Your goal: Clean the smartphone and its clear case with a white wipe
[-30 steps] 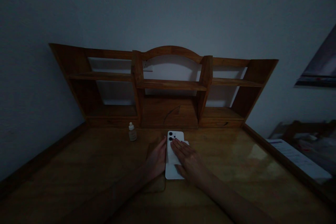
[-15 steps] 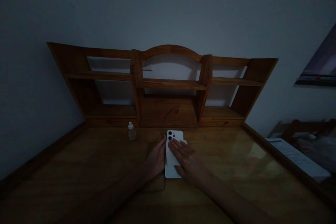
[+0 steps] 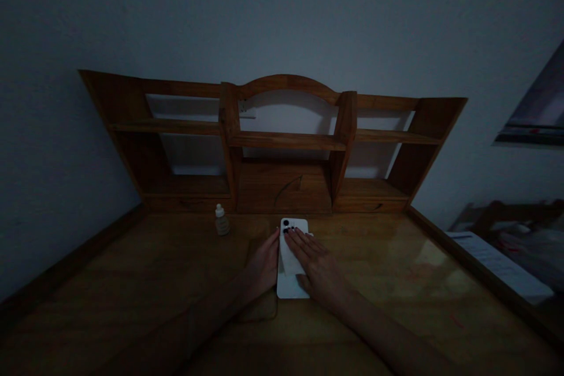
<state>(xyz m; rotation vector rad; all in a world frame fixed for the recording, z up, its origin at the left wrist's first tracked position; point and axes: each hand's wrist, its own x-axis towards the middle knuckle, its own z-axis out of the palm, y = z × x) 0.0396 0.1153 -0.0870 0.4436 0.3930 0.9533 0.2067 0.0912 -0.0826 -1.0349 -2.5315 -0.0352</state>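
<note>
A white smartphone point(image 3: 294, 290) lies on the wooden desk, back side up, its camera lenses at the far end. My left hand point(image 3: 263, 267) is at the phone's left edge and holds it steady, fingers pointing forward. My right hand point(image 3: 318, 264) lies over the phone, fingers straight and close together, thumb lower down. Under those fingers it holds a white tissue or cloth point(image 3: 288, 261) against the phone's back. The fingertips reach the camera lenses and partly cover them. A thin outline, perhaps a clear phone case point(image 3: 259, 312), shows beside and below my left hand.
A small dropper-type bottle point(image 3: 222, 224) with a white cap stands left of the phone. Behind is a wooden shelf unit point(image 3: 286, 141) against the wall. Raised wooden edges point(image 3: 458, 258) border the desk. Papers point(image 3: 497, 264) lie beyond the right edge. The room is dim.
My right hand has slid slightly forward with the tissue, so its fingertips now cover part of the lenses. More of the phone's lower back shows. My left hand stays put.
</note>
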